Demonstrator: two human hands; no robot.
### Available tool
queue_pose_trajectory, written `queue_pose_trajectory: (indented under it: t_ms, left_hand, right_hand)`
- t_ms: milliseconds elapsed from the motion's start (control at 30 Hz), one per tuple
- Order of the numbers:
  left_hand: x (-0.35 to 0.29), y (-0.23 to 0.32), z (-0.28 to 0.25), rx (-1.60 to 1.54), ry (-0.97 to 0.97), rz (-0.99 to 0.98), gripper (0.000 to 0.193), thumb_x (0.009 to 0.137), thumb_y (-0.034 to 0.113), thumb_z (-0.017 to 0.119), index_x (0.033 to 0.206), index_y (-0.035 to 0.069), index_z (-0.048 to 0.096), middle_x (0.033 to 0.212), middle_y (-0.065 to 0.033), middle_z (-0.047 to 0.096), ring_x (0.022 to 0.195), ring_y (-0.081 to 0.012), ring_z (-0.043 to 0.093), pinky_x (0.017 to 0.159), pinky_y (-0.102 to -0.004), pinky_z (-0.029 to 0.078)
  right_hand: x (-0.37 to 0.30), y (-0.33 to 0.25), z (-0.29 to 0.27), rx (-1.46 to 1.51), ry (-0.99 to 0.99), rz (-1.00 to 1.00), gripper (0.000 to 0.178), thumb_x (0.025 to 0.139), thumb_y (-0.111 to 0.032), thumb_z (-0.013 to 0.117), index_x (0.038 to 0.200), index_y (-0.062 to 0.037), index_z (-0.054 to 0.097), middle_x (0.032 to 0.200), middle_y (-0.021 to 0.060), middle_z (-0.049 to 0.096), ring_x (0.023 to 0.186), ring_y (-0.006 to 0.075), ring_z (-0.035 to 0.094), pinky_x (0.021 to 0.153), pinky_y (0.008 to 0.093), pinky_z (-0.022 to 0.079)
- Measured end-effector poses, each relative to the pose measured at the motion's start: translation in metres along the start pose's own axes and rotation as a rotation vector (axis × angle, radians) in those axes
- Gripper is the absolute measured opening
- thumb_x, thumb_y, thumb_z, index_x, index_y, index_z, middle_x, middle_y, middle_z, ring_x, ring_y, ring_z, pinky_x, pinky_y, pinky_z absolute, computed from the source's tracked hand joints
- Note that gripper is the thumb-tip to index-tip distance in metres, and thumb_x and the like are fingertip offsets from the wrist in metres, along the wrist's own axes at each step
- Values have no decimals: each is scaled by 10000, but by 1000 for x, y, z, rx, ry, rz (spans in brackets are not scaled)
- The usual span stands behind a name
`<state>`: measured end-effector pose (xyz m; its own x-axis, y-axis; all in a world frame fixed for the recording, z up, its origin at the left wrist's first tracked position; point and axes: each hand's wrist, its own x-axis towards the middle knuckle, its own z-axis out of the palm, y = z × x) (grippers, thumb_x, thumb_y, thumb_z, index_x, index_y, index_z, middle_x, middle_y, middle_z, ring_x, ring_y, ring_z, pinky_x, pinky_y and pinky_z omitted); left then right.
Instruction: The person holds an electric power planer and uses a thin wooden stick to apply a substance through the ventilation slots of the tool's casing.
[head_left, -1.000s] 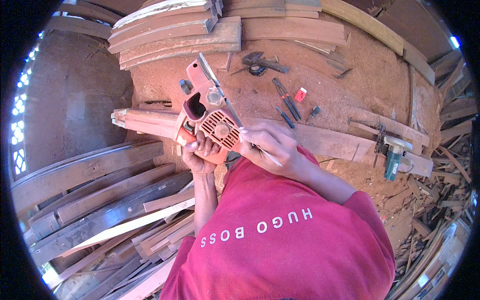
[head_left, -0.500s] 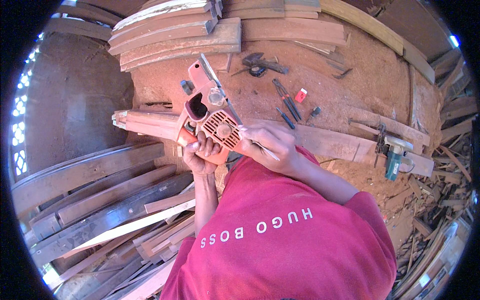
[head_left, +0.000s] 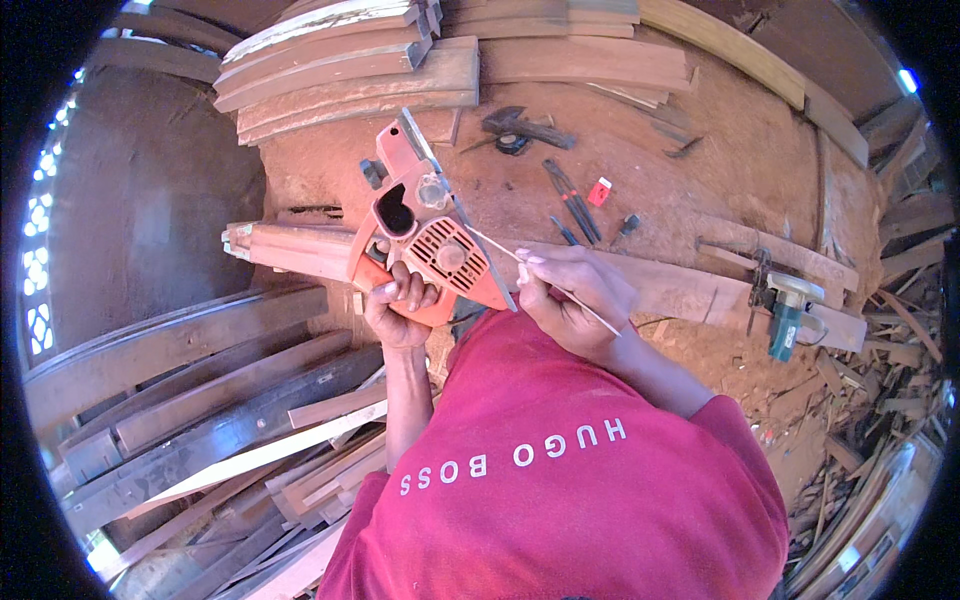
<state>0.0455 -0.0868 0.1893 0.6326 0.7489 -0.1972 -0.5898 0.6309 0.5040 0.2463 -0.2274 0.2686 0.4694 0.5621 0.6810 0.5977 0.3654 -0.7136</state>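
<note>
My left hand (head_left: 405, 305) is closed round the rear handle of an orange electric planer (head_left: 448, 258), which is tilted so that its long flat metal sole faces right. A dark opening and a vented cover show on the planer's side. Between the fingertips of my right hand (head_left: 578, 298) is a thin pale rod (head_left: 498, 246). One end of the rod reaches the planer's sole near its middle, and the other sticks out past my wrist. Whether the tip touches the sole or sits in a gap there, I cannot tell.
Pliers (head_left: 572, 202), a small red-and-white box (head_left: 600, 191) and a dark angle-grinder-like tool (head_left: 512, 142) lie on the sawdust-covered surface ahead. A green power tool (head_left: 788, 318) rests on a plank at the right. Stacked boards (head_left: 360, 95) stand at the back, with long timbers (head_left: 190, 350) at the left.
My right hand has drawn back to the right, off the planer's body. The thin rod now spans from its fingers to the sole. My left hand and the planer stay nearly still.
</note>
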Motion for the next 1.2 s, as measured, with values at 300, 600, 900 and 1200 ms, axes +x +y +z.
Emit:
queue_pose_trajectory:
  t_ms: [300, 600, 900, 1200]
  left_hand:
    - [-1, 6, -12, 20, 15, -64, 128, 799, 164, 572, 759, 103, 466, 620, 16, 405, 525, -100, 429, 558, -287, 389]
    - [-1, 11, -11, 34, 62, -83, 138, 794, 173, 587, 794, 75, 489, 619, 2, 415, 534, -117, 432, 576, -316, 382]
    - [1, 9, -12, 47, 18, -135, 131, 796, 162, 585, 770, 90, 479, 602, 4, 411, 513, -118, 428, 566, -302, 413]
    - [-1, 9, -7, 105, 59, -140, 144, 806, 193, 582, 755, 99, 486, 569, -1, 436, 515, -114, 430, 579, -294, 416]
  right_hand:
    - [15, 1, 14, 39, -78, 65, 202, 757, 45, 742, 922, -15, 640, 783, 131, 689, 655, 224, 689, 548, 307, 532]
    - [21, 2, 20, -23, -221, 91, 201, 763, 65, 728, 936, 1, 647, 795, 143, 695, 647, 214, 689, 552, 297, 537]
    - [6, 6, 36, 36, 0, 73, 209, 756, 21, 753, 920, -24, 631, 801, 147, 680, 689, 279, 697, 595, 355, 552]
    - [-11, 22, 38, 32, -94, 181, 151, 778, 20, 749, 905, 3, 669, 807, 151, 700, 682, 237, 705, 593, 324, 549]
